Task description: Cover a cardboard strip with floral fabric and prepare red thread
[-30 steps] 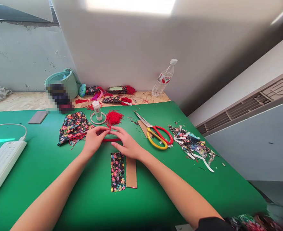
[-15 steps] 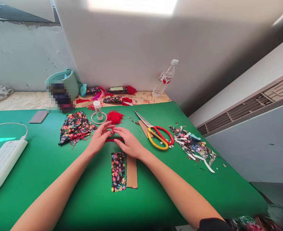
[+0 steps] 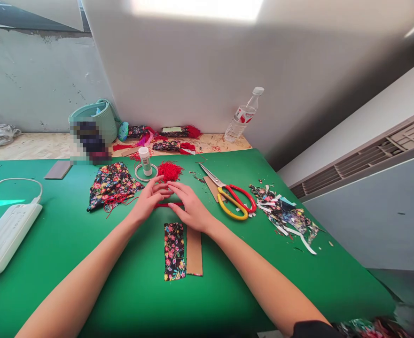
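Note:
A bundle of red threads [image 3: 163, 205] runs between my two hands, low over the table. My left hand [image 3: 150, 199] is closed on its left end with curved fingers. From the other side, my right hand [image 3: 191, 206] holds it, thumb along the threads; the fingertips of both hands nearly meet above. Part of the bundle is hidden by the fingers. Just below lie a black floral fabric strip [image 3: 175, 253] and a brown card strip [image 3: 194, 253], side by side. Behind the fingertips sits a heap of red threads [image 3: 171, 171].
Open scissors [image 3: 233, 196] with red and yellow handles lie right of my hands, near fabric scraps [image 3: 284, 213]. A glue stick [image 3: 145, 162] stands inside a ring [image 3: 139, 177]. Floral fabric [image 3: 113, 183] lies left, a power strip [image 3: 12, 237] farther left. A water bottle [image 3: 242, 117] stands behind.
My fingers have shifted slightly around the red threads, the two hands staying together. The whole view has moved a little; the things on the table lie as before.

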{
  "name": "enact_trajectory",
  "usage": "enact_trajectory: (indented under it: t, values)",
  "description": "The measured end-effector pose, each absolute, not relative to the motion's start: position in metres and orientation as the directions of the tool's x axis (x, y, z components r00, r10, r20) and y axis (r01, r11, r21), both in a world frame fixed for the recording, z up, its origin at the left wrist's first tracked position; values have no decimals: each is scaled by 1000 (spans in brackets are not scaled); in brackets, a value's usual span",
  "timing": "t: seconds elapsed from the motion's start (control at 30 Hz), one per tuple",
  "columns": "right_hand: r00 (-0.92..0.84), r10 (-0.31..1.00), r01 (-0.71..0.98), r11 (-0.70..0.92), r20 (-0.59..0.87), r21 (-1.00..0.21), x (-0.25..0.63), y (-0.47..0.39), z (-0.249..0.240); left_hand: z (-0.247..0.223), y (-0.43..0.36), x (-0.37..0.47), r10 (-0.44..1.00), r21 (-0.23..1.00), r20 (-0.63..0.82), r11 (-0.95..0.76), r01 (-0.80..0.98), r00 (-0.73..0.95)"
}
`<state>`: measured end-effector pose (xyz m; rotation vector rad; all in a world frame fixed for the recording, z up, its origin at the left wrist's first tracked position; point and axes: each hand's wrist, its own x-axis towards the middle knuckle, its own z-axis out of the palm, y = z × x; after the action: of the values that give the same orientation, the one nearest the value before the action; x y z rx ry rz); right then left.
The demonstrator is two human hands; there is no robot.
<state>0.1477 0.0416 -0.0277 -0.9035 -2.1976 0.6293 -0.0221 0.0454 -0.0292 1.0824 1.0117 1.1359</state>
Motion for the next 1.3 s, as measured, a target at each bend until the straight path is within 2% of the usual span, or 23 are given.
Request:
enact_trajectory:
  t: [0.13, 0.23, 0.4, 0.77, 0.87, 1.0, 1.13, 1.3]
  values:
    - [-524, 736, 419, 661, 429, -622, 150, 42, -26, -42, 57, -29, 995, 994, 79, -74, -85, 57]
    - [-483, 746, 443, 660, 458, -607, 154, 42, -22, -47, 62, -35, 991, 991, 130, -130, 9, 6]
    - [-410, 748, 442, 664, 522, -603, 160, 41, -14, -48, 64, -39, 982, 977, 184, -176, 119, -53]
    - [-363, 714, 393, 700, 599, -596, 163, 35, -5, -37, 58, -42, 965, 939, 249, -220, 265, -82]
    - [-341, 717, 390, 696, 608, -603, 163, 35, -2, -32, 54, -41, 950, 890, 304, -255, 378, -76]
    - [-231, 761, 422, 640, 606, -643, 165, 37, -1, -26, 49, -43, 906, 768, 421, -335, 546, -37]
    - [-137, 820, 471, 548, 556, -691, 170, 42, -3, -19, 46, -48, 904, 719, 423, -374, 586, 59]
    - [-64, 928, 543, 341, 367, -768, 176, 48, -8, -10, 43, -53, 926, 714, 338, -369, 596, 168]
